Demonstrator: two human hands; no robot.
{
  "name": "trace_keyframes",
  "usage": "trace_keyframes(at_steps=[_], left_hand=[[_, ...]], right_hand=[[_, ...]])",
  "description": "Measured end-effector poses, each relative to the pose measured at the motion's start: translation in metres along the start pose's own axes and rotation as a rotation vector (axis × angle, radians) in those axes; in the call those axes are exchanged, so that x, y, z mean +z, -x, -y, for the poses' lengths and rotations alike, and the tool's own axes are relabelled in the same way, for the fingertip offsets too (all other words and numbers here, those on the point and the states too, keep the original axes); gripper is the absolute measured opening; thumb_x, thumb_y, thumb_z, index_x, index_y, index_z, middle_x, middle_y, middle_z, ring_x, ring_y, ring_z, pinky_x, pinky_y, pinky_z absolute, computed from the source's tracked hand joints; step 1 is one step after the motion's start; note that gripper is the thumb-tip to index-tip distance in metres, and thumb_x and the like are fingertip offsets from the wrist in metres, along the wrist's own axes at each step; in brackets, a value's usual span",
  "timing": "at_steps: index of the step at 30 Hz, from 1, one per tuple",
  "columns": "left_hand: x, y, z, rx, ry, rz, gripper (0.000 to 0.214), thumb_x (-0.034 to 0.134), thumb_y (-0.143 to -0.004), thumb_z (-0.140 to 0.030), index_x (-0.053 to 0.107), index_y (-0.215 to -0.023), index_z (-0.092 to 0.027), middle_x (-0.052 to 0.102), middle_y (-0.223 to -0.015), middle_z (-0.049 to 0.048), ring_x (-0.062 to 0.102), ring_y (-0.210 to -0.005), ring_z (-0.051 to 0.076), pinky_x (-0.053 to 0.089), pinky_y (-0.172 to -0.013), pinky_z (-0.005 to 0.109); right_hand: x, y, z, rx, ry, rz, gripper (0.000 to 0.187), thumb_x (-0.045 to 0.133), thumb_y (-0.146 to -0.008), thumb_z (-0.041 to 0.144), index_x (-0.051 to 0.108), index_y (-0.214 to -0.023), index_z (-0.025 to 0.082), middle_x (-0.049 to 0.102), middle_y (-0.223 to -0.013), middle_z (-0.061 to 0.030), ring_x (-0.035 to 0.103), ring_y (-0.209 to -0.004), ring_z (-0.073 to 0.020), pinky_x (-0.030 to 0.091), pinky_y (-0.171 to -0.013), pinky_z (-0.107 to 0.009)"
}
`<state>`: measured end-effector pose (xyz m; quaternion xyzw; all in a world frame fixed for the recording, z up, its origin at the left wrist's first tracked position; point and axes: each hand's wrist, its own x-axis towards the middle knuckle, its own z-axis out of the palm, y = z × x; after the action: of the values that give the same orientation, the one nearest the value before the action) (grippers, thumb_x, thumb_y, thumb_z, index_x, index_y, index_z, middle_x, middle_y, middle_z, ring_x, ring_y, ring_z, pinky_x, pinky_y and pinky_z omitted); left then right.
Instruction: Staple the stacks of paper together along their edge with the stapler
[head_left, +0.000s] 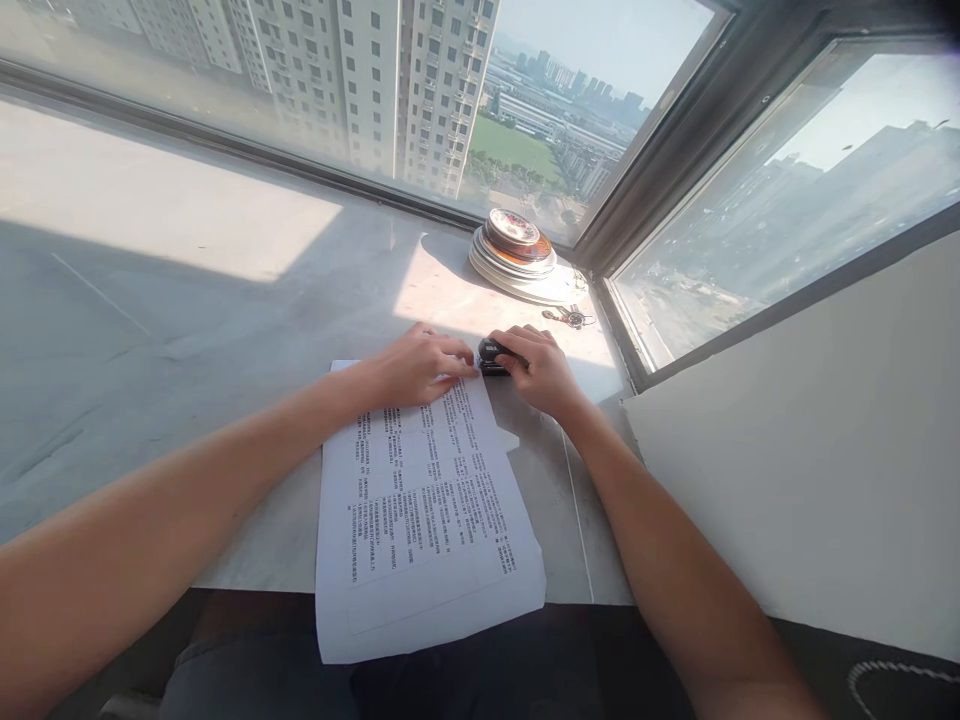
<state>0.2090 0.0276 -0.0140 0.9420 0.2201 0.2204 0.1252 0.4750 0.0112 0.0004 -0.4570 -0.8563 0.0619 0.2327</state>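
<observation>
A stack of white printed sheets (450, 540) lies on the stone sill, its near end hanging over the front edge above my lap. My left hand (424, 368) rests on the far end of the sheets, fingers apart and pointing at the far right corner. Right beside that corner is a black stapler (491, 356). My right hand (538, 368) is wrapped round the stapler from the right, covering its back part. Whether the paper's corner sits between the stapler's jaws cannot be made out.
A pile of round plates or discs (517, 262) stands in the sill's far corner, with a bunch of keys (570, 317) in front of it. Window frames (660, 130) bound the back and right. A white wall (810, 440) rises on the right.
</observation>
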Motion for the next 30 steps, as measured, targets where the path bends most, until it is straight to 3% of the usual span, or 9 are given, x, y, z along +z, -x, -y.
trace_keyframes(at_steps=[24, 30], left_hand=[[0.004, -0.001, 0.004, -0.019, 0.012, -0.024, 0.036, 0.053, -0.1, -0.024, 0.081, -0.121, -0.034, 0.075, -0.121, 0.0063, 0.072, -0.103, 0.023, 0.041, -0.112, 0.055], [0.005, 0.0, 0.007, -0.007, -0.01, -0.007, 0.039, 0.052, -0.101, -0.023, 0.08, -0.125, -0.035, 0.076, -0.124, 0.0063, 0.072, -0.103, 0.022, 0.039, -0.115, 0.056]], right_hand=[[0.001, -0.003, 0.017, -0.043, 0.158, 0.087, 0.028, 0.046, -0.097, 0.011, 0.065, -0.106, 0.029, 0.071, -0.1, -0.0054, 0.056, -0.098, -0.0274, 0.033, -0.088, -0.045], [0.002, 0.002, 0.008, 0.053, -0.034, -0.045, 0.025, 0.05, -0.1, 0.022, 0.065, -0.117, 0.032, 0.072, -0.106, -0.0046, 0.058, -0.103, -0.0275, 0.039, -0.092, -0.044]])
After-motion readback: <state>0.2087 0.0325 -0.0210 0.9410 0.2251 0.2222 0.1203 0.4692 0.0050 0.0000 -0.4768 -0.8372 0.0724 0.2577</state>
